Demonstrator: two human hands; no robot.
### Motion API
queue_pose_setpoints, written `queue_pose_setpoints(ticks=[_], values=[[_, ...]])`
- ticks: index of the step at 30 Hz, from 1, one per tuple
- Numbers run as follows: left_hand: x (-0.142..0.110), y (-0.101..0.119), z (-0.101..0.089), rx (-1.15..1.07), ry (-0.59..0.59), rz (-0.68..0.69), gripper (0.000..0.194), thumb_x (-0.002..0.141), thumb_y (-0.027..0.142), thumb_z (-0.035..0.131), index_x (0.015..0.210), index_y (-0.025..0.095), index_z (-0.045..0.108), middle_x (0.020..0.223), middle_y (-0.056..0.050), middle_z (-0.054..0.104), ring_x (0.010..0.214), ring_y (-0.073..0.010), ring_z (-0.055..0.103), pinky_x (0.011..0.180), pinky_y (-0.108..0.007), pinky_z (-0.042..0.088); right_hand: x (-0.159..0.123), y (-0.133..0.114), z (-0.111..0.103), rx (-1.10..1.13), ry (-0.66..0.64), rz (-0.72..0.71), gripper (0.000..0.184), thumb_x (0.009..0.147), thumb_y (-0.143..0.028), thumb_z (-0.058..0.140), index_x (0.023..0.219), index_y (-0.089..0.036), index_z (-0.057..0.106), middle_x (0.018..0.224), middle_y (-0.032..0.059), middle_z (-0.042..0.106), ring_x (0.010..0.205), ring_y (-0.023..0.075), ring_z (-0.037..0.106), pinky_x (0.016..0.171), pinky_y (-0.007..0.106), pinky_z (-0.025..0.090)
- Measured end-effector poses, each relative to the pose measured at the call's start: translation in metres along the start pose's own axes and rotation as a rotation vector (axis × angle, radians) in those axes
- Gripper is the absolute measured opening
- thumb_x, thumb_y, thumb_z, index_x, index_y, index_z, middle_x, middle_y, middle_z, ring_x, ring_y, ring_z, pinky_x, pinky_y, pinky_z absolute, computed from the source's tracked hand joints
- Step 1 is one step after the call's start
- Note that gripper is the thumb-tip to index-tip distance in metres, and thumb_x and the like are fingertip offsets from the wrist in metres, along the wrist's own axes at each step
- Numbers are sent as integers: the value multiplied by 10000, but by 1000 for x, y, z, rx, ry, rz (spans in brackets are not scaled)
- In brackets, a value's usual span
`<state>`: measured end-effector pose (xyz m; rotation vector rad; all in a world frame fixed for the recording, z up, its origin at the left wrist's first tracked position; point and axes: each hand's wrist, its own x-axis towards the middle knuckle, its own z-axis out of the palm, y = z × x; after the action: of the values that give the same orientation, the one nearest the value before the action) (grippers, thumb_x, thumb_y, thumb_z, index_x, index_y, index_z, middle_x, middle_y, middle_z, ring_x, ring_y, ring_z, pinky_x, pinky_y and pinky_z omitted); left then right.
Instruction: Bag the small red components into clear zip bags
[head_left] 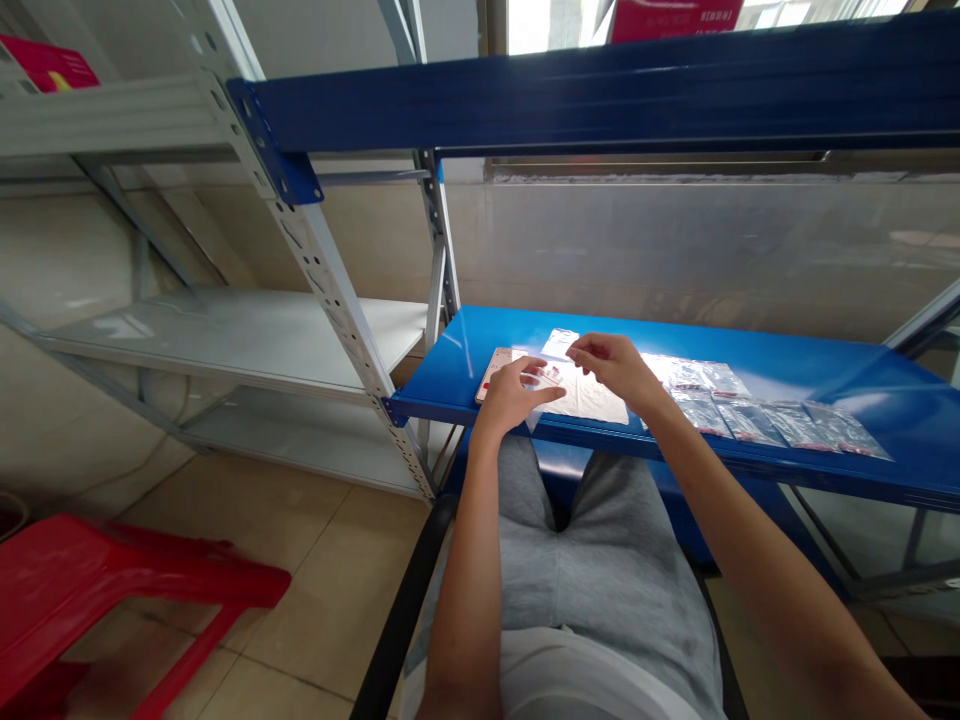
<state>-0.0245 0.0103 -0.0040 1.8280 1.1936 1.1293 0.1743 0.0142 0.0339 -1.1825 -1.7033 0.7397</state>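
The fingers [536, 385] of my left hand [516, 398] lie slightly spread over a small clear plastic packet [547, 378] with red marking; from this head camera I cannot tell whether they pinch it. The packet's long axis runs roughly left to right across the shelf, and its far end points toward my right hand [611, 368]. The fingers [583, 350] of that hand are curled and pressed close together, tips angled down just beside the packet. I cannot tell whether they touch it.

Under and around both hands lies a white sheet [589, 398], paper or plastic, I cannot say which. A tan card with red printing [495, 372] sits just left of it, and a clear bag [559, 343] lies at its far edge. To the right, small clear bags with red-marked contents [757, 422] overlap in a loose row along the front of a blue steel shelf [480, 345].

Below the shelf are my grey shorts [559, 560] and a black chair arm [401, 610]. To the left, a perforated white shelving upright [337, 290] rises beside a red plastic stool [112, 590] on the tiled floor [330, 590].
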Motion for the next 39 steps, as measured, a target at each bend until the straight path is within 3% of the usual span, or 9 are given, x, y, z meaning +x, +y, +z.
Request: queue_pose_setpoints(ticks=[10, 19, 26, 32, 39], values=[[1, 1, 1, -25, -18, -7, 536, 693, 466, 879, 1133, 210, 712, 1190, -79, 723, 986, -224, 696, 772, -304, 561, 1, 6, 11, -134, -168, -47, 238, 826, -406, 673, 834, -188, 767, 799, 68, 750, 727, 201, 627, 645, 305, 471], [0, 1, 0, -13, -5, -15, 522, 702, 460, 872, 1130, 202, 720, 1189, -96, 727, 978, -237, 709, 786, -320, 572, 2, 19, 4, -99, -113, -8, 216, 852, -338, 612, 880, -172, 746, 759, 59, 722, 648, 164, 618, 612, 285, 475], [0, -1, -3, 1, 7, -38, 539, 705, 463, 865, 1157, 211, 713, 1167, -87, 725, 993, -236, 708, 782, -312, 568, 6, 52, 4, -215, -57, 37, 205, 863, -312, 607, 901, -169, 749, 650, 29, 681, 616, 170, 633, 619, 284, 464], [0, 0, -6, 9, 19, -60, 551, 708, 485, 861, 1166, 212, 723, 1187, -92, 723, 991, -238, 706, 783, -314, 574, 12, 76, 18, -459, 3, 32, 157, 868, -232, 637, 907, -188, 782, 815, 67, 757, 727, 196, 673, 686, 292, 457], [-1, 3, -8, 0, 59, -60, 495, 732, 423, 856, 1158, 202, 735, 1206, -100, 723, 984, -240, 711, 816, -325, 567, 26, 85, 44, -616, -49, -18, 201, 916, -191, 628, 1028, -159, 792, 941, 107, 776, 820, 216, 693, 738, 285, 457]])
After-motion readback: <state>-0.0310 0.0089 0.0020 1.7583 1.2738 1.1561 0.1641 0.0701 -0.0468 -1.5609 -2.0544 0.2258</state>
